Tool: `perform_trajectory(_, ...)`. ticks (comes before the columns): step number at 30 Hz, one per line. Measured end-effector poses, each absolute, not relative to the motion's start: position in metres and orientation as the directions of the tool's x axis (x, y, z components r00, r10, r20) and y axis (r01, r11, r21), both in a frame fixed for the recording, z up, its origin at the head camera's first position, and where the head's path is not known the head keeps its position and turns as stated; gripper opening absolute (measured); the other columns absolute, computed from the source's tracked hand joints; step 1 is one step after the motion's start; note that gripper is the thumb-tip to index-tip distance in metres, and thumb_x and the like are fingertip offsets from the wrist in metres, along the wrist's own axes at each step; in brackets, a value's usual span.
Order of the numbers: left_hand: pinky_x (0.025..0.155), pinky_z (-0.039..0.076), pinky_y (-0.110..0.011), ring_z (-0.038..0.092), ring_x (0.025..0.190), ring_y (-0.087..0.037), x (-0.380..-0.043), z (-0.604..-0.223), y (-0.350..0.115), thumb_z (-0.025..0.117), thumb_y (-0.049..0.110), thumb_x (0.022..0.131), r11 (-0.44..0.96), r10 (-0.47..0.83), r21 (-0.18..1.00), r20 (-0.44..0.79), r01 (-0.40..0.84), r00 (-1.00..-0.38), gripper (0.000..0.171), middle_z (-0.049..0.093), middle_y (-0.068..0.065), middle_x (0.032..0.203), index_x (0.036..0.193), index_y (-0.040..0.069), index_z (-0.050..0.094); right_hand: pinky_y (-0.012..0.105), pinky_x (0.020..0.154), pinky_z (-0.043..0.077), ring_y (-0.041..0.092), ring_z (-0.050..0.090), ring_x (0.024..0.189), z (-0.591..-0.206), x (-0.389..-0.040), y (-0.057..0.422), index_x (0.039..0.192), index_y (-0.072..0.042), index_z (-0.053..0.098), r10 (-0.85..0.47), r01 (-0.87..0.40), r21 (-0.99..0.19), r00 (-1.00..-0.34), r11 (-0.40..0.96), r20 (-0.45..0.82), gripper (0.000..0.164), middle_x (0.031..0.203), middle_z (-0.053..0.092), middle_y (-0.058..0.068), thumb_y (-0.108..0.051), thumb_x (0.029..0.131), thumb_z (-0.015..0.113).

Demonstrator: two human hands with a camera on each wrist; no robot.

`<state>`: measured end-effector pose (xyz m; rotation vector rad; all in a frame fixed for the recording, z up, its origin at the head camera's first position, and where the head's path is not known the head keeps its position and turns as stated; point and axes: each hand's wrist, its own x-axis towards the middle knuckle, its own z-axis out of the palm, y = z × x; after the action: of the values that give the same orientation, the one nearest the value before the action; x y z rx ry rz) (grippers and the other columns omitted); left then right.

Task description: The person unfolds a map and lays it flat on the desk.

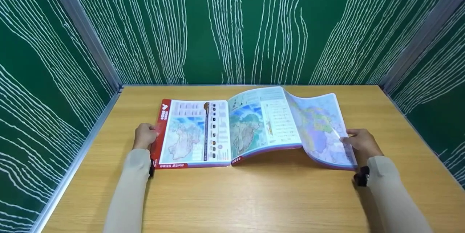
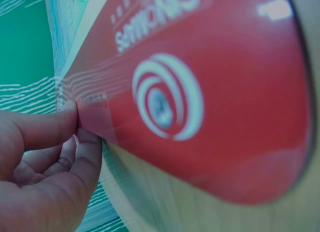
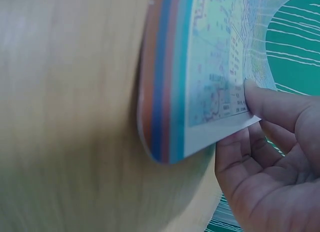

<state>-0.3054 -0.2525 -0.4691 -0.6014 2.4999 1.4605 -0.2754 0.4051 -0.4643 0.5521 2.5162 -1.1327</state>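
A glossy folding map [image 1: 250,127] lies unfolded across the table, its panels upside down in the head view. The left panel is flat, while the middle one arches up to a ridge and the right one slopes down from it. At the red left edge, my left hand [image 1: 145,135] pinches the map between thumb and fingers. The left wrist view shows the red strip [image 2: 225,92] with white lettering and a round logo. My right hand [image 1: 363,142] pinches the far right edge, thumb on top and fingers beneath. Coloured stripes [image 3: 167,82] run along that panel's near border.
The wooden table [image 1: 254,200] extends in front of and beside the map. Green walls [image 1: 250,26] with wavy white lines stand behind it and at both sides, joined by grey posts [image 1: 87,26]. Dark wrist devices [image 1: 362,176] sit at the sleeves' ends.
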Motion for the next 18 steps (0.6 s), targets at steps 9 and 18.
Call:
perform_trajectory(9,0.086,0.054,-0.046,0.060,0.097,-0.032,-0.3027,-0.4685,-0.2544,0.047,-0.001,0.092,0.519,-0.270,0.779,-0.242,-0.353,-0.932,0.034,0.058,-0.030,0.120,0.123,-0.012,0.056,0.061,0.107,0.032,0.048,0.038,0.127,-0.4637,-0.2702,0.4114,0.145,0.009,0.029,0.147,0.371,-0.633,-0.914,0.680,-0.378,0.065,0.146,0.030,0.037,-0.024,0.096,0.056)
perform_trajectory(18,0.093,0.051,-0.050,0.059,0.104,-0.034,-0.3027,-0.4692,-0.2572,0.045,0.001,0.095,0.477,-0.268,0.787,-0.294,-0.392,-0.917,0.037,0.056,-0.029,0.125,0.129,-0.010,0.052,0.050,0.101,0.038,0.036,0.041,0.114,-0.4632,-0.2723,0.4103,0.146,0.006,0.029,0.214,0.460,-0.645,-0.880,0.610,-0.424,0.063,0.144,0.035,0.032,-0.020,0.096,0.057)
